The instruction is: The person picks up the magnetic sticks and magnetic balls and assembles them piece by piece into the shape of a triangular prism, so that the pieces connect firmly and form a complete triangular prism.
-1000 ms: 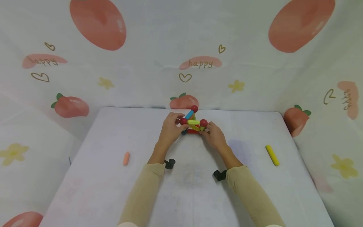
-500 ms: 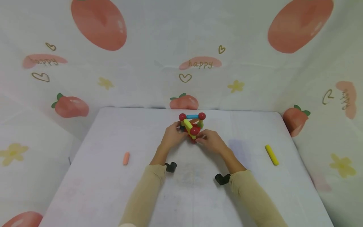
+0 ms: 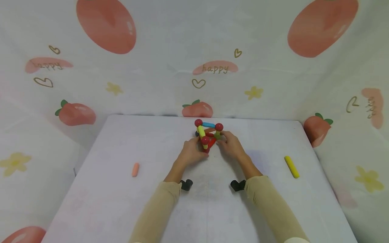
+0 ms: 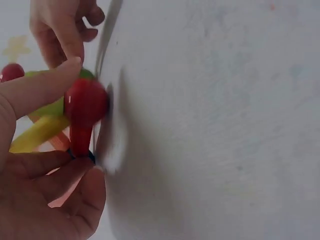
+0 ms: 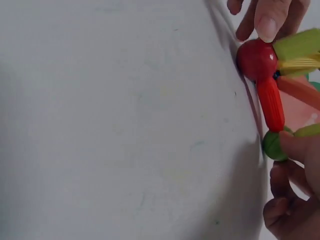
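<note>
A frame toy of coloured rods and balls [image 3: 202, 131] stands near the table's back edge in the head view. Red balls top its corners, joined by a blue rod [image 3: 208, 125] and yellow rods. My left hand [image 3: 190, 152] grips the near left corner, its thumb against the low red ball [image 4: 86, 101] and its other fingers round the side. With thumb and fingers my right hand [image 3: 231, 145] pinches the green ball [image 5: 273, 146] at the right corner. Between those two balls runs a red rod [image 5: 271, 105]. The far lower corner is partly hidden.
On the white table [image 3: 206, 216] a short pink rod [image 3: 135, 169] lies to the left, and a longer yellow rod [image 3: 292, 166] to the right. Behind the table hangs a printed cloth [image 3: 152, 94]. Black mounts [image 3: 186, 185] show at both wrists.
The frame toy has been turned, so the blue rod now runs along the back. My left hand has moved to the near corner; my right hand has shifted to the green ball.
</note>
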The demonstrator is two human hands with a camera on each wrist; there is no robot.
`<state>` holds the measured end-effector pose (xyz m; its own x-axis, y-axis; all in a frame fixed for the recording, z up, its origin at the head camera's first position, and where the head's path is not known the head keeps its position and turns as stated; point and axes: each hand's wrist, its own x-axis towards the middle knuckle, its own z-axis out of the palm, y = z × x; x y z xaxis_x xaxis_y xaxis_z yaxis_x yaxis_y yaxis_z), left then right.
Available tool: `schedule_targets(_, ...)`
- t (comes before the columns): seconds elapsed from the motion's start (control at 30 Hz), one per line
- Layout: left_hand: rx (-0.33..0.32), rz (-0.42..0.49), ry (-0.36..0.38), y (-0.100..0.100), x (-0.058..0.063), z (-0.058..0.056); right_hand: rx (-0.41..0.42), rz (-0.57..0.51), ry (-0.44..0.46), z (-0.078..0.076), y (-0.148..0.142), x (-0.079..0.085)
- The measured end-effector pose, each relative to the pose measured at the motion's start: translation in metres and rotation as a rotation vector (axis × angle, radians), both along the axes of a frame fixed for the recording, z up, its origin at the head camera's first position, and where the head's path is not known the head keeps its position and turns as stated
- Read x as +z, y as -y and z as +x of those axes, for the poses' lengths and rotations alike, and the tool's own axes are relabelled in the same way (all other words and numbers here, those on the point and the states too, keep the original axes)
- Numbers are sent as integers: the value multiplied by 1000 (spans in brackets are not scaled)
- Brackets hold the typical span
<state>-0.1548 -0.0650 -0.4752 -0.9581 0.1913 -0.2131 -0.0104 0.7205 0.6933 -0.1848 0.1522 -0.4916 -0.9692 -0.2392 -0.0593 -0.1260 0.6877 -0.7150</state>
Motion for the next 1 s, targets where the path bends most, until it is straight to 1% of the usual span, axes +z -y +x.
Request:
schedule_targets(0.1,30,-9,-42,0,-2,-3,-15,46,-35,4,2,0)
schedule_targets(0.23,137,-25,-101,2,-3,-8,-56,75,-19,13,5,2)
schedule_targets(0.33,190,-63,-116,3,-3,-12,-74,115,-14,17,7,2)
schedule_targets(0.43,197,-62,-97,3,-3,-14,-65,194,-47,20,6,1)
schedule_targets(0.57,184,-40,-84,2,-4,-15,-76,364,-95,27,-6,9)
schedule_targets(0.67,181,-39,-87,2,-4,-15,-102,469,-104,35,-28,17)
schedule_targets(0.77,185,-52,-92,2,-4,-14,-102,522,-110,46,-60,21)
schedule_targets(0.9,199,-74,-108,2,-5,-14,-100,577,-103,60,-106,16)
schedule_targets(1.0,207,-89,-110,4,-6,-14,-133,594,-78,70,-133,11)
